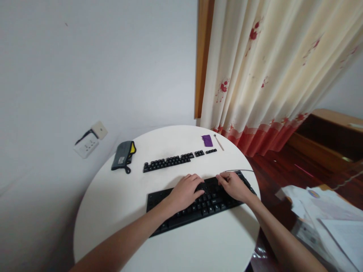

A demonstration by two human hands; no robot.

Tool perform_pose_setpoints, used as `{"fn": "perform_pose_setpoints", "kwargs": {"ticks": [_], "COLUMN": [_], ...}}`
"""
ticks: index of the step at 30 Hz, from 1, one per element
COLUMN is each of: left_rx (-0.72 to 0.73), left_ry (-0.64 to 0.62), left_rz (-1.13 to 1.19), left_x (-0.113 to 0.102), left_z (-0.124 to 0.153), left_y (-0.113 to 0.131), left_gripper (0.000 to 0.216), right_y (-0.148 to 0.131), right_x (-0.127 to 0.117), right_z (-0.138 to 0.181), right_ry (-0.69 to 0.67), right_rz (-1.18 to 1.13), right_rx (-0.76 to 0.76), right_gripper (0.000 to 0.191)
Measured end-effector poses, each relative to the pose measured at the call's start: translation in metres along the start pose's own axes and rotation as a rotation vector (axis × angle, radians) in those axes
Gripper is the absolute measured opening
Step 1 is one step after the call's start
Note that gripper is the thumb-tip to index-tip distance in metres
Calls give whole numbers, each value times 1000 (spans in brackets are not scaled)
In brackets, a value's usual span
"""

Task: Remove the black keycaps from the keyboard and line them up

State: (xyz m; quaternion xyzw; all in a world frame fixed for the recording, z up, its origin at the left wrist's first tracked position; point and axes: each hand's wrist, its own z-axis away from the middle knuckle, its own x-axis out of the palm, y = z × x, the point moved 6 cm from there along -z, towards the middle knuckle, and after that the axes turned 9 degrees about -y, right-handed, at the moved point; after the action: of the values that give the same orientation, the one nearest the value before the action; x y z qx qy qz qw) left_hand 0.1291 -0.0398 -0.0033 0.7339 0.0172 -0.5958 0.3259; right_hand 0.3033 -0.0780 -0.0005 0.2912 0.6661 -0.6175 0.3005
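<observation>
A black keyboard (195, 213) lies at a slant on the round white table, with keycaps on its near part and bare-looking stretches in its upper left. My left hand (185, 192) rests over its middle, fingers bent and thumb held apart from them; nothing shows in its grasp. Over the upper right part of the keyboard is my right hand (234, 186), its thumb and fingers pressed together. Whatever is between those fingertips, if anything, is too small to make out. Behind the keyboard, loose black keycaps (168, 162) stand in rows, with smaller groups to their right.
A grey pouch (123, 155) with yellow lining lies at the table's left. Toward the back right are a purple cloth (207, 140) and a thin brush-like stick (219, 142). The keyboard's cable (241, 170) runs off the right edge. Papers (329, 215) lie beyond the table.
</observation>
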Motion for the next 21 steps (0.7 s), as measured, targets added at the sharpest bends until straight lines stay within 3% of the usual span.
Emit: {"fn": "perform_pose_setpoints", "kwargs": {"ticks": [5, 9, 16, 21], "left_rx": [-21, -21, -49, -117], "left_ry": [-15, -17, 130, 162], "left_rz": [35, 31, 207, 221], "left_x": [22, 34, 11, -3], "left_z": [-35, -46, -42, -28], "left_y": [17, 21, 13, -3], "left_gripper": [30, 16, 6, 7], "right_y": [-1, 7, 21, 11], "right_x": [1, 2, 5, -1], "right_z": [-1, 2, 1, 8], "right_ry": [3, 38, 70, 18], "right_rz": [-6, -77, -179, -164], "right_rx": [3, 16, 97, -9], "right_gripper": [40, 41, 40, 17]}}
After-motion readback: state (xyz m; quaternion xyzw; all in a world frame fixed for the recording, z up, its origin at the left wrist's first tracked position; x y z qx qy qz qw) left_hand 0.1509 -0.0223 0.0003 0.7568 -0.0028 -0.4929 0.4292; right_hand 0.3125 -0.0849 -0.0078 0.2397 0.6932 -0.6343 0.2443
